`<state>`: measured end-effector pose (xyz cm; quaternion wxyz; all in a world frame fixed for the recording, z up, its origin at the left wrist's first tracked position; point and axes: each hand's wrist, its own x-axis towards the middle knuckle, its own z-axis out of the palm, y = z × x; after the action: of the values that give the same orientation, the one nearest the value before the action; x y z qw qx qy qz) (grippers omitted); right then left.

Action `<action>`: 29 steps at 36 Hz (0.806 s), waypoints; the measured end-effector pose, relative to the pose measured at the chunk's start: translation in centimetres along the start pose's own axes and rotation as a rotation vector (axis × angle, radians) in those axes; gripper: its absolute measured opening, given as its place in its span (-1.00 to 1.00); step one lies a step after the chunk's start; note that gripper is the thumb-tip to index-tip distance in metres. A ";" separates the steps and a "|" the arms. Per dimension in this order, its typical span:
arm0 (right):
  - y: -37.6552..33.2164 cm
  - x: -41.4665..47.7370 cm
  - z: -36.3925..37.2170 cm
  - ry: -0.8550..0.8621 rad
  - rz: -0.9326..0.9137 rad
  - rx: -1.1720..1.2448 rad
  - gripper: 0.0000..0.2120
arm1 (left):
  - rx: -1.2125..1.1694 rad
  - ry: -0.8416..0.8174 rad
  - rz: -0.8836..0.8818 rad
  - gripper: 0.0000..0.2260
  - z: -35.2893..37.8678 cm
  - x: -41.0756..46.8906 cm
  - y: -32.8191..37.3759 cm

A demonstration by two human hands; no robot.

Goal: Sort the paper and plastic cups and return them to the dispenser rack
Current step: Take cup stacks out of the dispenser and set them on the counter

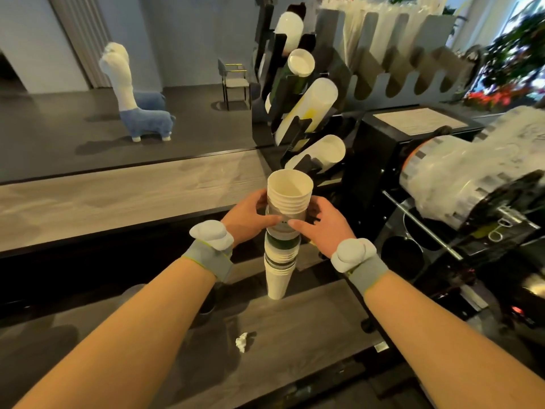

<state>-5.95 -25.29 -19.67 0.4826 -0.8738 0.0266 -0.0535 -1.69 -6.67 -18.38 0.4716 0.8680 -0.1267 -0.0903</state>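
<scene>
A tall stack of nested paper cups (283, 240), white with dark green bands, stands upright at the centre, its base on the lower wooden counter. My left hand (250, 215) grips the stack's upper part from the left. My right hand (320, 225) grips it from the right at the same height. Both wrists wear grey bands with white trackers. Just behind the stack stands the black dispenser rack (290, 93), its slanted slots holding several rows of white cups with mouths facing me. The lowest slot's cup row (323, 153) lies closest to the stack's top.
A black sealing machine (413, 178) with a roll of plastic film (460, 178) fills the right side. A crumpled paper scrap (242, 341) lies on the lower counter (295, 335). The raised wooden counter (118, 190) runs to the left. An alpaca figure and a chair stand on the floor beyond.
</scene>
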 end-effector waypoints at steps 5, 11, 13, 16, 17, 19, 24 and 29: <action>0.9 0.9 0.0 -0.060 -0.007 0.017 -0.28 | 0.033 0.068 0.013 -0.34 0.5 0.3 -0.1; 0.6 1.4 -0.3 -0.045 -0.042 -0.002 -0.38 | 0.058 0.065 0.001 -0.36 0.6 0.5 0.1; 0.5 1.4 -0.5 -0.044 -0.043 -0.001 -0.41 | 0.063 0.057 -0.010 -0.36 0.5 0.5 0.2; 0.3 1.5 -0.7 -0.047 -0.044 0.011 -0.42 | 0.060 0.056 -0.006 -0.37 0.4 0.2 0.5; 0.3 1.6 -0.7 -0.042 -0.045 0.011 -0.39 | 0.058 0.057 0.002 -0.38 0.3 0.2 0.6; 0.1 1.9 -0.7 -0.029 -0.046 0.003 -0.33 | 0.039 0.061 0.021 -0.38 0.1 0.0 0.8; -0.4 1.9 -0.8 -0.036 -0.044 0.013 -0.29 | 0.002 0.028 0.026 -0.35 -0.5 -0.2 1.0; -1.0 1.3 -0.9 -0.049 -0.046 0.026 -0.31 | -0.042 0.017 0.028 -0.34 -0.6 -0.4 0.9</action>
<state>-4.80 -25.68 -18.27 0.4930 -0.8689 -0.0062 -0.0434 -2.00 -6.52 -17.31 0.4922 0.8566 -0.1332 -0.0790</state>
